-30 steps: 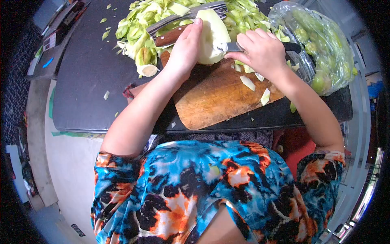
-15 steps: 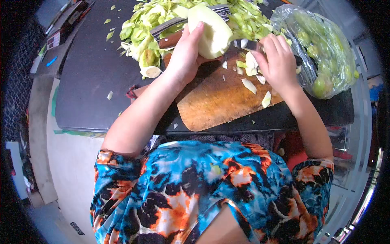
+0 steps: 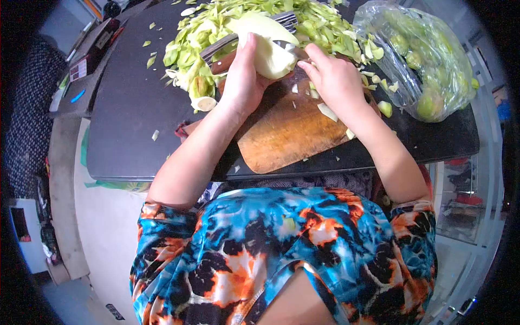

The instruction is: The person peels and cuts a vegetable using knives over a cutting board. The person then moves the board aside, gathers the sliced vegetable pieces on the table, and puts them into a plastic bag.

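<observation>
My left hand (image 3: 245, 76) is wrapped around a large peeled, pale green fruit or vegetable (image 3: 273, 58) above the cutting board. A thin flap or slice (image 3: 265, 26) stands along its upper side. My right hand (image 3: 337, 78) is closed on a small knife (image 3: 297, 51), its blade against the right side of the pale flesh; the fingers hide most of the handle. Behind my left hand lies a brown wooden handle (image 3: 222, 65) beside a dark, striped flat piece (image 3: 219, 47), partly covered. The wooden cutting board (image 3: 292, 141) lies below both hands, with pale chips on it.
A wide heap of green peelings (image 3: 325, 32) covers the back of the dark table (image 3: 130, 108). To the right is a clear plastic bag (image 3: 433, 65) with green produce inside. A cut end piece (image 3: 205, 103) lies left of the board; loose scraps are scattered about.
My right hand has moved left and up from over the board's right side, bringing the knife to the pale flesh. A flap now shows on the piece's upper side. The view has shifted slightly.
</observation>
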A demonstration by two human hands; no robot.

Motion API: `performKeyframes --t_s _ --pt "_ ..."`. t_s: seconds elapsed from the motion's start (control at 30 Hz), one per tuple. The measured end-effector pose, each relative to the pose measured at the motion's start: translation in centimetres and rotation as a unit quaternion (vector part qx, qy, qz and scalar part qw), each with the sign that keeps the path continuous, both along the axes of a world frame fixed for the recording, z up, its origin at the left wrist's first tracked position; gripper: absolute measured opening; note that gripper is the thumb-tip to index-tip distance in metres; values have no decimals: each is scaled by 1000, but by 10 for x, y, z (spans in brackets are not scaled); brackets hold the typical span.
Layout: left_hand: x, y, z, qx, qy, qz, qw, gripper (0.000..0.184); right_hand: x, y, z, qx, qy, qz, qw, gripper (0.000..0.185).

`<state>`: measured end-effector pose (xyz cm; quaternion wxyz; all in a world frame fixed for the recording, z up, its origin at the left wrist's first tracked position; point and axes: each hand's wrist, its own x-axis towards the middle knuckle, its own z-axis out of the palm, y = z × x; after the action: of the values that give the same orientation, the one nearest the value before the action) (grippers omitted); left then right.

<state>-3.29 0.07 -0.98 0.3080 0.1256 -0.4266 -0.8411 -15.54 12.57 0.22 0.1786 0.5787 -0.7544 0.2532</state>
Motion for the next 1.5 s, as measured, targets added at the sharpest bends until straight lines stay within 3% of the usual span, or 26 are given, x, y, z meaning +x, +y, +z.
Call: performKeyframes --t_s 0.1,0.2,0.6,0.7,0.83,0.9,1.13,1.33,1.5 --pt "-2 -2 -2 2 11 19 1000 54 11 -1 12 82 -57 -20 995 42" --pt "1 1 0 16 10 26 999 54 13 -7 13 82 -72 -21 994 56" --pt "-4 -3 -7 19 92 78 993 54 19 -25 9 132 -145 -20 980 55" --pt "-5 1 -5 20 87 90 992 54 18 -23 7 100 -150 -16 984 56" --pt "-2 3 -2 38 88 41 995 47 19 -12 23 55 -87 -45 994 56" --pt "-1 6 0 37 74 48 995 52 15 -12 23 54 -57 -63 995 57" --pt "-2 3 -9 36 65 58 995 54 11 -21 -2 77 -137 -27 987 57" --pt "-4 1 -10 33 67 85 994 43 18 -22 0 113 -137 -41 983 58" --pt "-5 4 -9 34 95 118 988 53 24 -24 8 133 -179 -41 974 60"
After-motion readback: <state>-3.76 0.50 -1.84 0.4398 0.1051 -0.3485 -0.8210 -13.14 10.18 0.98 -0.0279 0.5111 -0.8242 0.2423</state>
